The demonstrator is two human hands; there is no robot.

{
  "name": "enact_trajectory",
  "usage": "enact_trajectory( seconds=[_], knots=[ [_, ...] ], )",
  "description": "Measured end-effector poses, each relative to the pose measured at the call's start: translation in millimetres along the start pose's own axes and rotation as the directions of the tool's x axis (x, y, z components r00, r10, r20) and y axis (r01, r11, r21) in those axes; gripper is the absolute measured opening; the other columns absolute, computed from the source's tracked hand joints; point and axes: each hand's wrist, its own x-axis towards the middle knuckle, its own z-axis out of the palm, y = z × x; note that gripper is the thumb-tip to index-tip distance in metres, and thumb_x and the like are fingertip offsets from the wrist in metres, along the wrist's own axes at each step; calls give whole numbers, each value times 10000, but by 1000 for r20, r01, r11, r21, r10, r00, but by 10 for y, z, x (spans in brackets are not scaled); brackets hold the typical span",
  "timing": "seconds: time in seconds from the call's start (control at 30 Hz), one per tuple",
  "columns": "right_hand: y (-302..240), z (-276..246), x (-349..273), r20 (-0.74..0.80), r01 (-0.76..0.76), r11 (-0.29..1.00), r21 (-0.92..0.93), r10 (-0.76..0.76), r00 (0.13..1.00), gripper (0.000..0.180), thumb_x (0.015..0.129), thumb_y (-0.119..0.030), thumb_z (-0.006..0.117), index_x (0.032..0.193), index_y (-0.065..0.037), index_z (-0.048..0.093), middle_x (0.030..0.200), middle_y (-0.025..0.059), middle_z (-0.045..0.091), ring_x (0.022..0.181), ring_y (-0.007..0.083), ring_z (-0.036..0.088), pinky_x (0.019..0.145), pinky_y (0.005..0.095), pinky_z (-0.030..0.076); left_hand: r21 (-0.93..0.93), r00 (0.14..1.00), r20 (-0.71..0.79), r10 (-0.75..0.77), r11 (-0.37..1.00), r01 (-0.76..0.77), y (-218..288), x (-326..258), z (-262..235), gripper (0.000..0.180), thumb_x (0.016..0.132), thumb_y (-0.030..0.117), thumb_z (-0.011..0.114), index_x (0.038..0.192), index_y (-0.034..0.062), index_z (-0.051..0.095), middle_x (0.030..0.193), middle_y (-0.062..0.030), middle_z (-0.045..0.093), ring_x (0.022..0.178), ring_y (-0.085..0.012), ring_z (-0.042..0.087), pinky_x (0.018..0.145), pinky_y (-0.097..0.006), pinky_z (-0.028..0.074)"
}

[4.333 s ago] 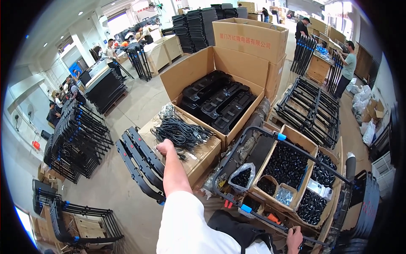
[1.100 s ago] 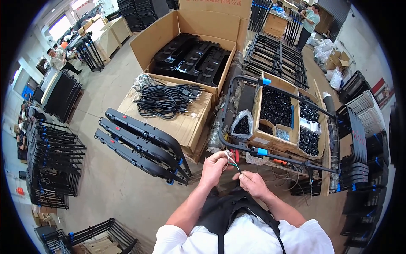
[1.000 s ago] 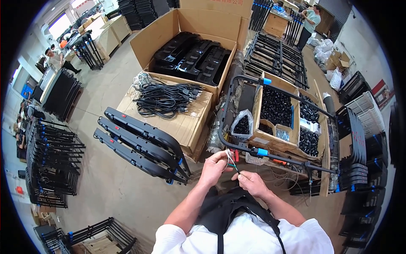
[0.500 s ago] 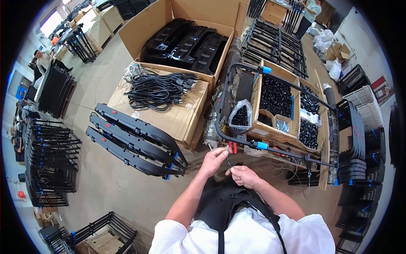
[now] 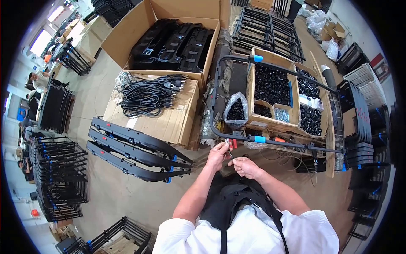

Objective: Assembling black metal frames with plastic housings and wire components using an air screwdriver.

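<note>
My left hand [image 5: 218, 155] is closed in a pinch just below the near edge of a black tubular frame [image 5: 216, 91]. A thin dark cable [image 5: 231, 155] runs from its fingertips down to my right hand [image 5: 246, 167], which pinches the lower part. What end piece the left fingertips cover is too small to make out. Red handles of a tool [image 5: 234, 144] show beside the left fingertips, under the frame's near bar. Blue bands [image 5: 259, 139] wrap the frame, which lies across the bench.
Within the frame's outline stand a wooden parts box [image 5: 270, 120] of small black pieces and a plastic bag [image 5: 236, 109]. To the left are coiled black cables [image 5: 148, 95] on a carton, long black bars [image 5: 131, 148] and an open carton [image 5: 116, 40]. Frame stacks [image 5: 59, 178] stand farther left.
The view has shifted, so the bench and cartons sit a little higher and mostly farther left. Both hands keep their pinch on the cable, close to the frame's near bar.
</note>
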Motion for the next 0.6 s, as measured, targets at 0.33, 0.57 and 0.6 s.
enact_trajectory(
  seconds=[0.33,0.57,0.6],
  knots=[
    [-25,-71,35,29,15,1000,20,-15,999,312,1162,-293,463,1183,-29,627,697,-94,394,545,27,303,480,225,253,382,992,48,121,915,-130,248,11,111,243,1100,230,629,1189,54,772,933,28,706,855,-69,612,785,-253,493],
    [-107,16,117,79,10,998,61,-15,997,300,1162,-287,469,1177,-30,624,693,-98,385,546,28,299,480,225,248,417,993,24,117,901,-117,238,148,1,255,1097,220,626,1166,30,781,916,21,689,864,-87,587,809,-262,462],
    [-121,30,128,85,3,999,50,-7,996,298,1162,-285,467,1179,-30,622,693,-99,380,547,27,297,479,224,245,479,991,-1,136,870,-119,222,161,-22,254,1098,216,622,1166,28,780,911,27,680,854,-81,575,797,-258,455]
  ],
)
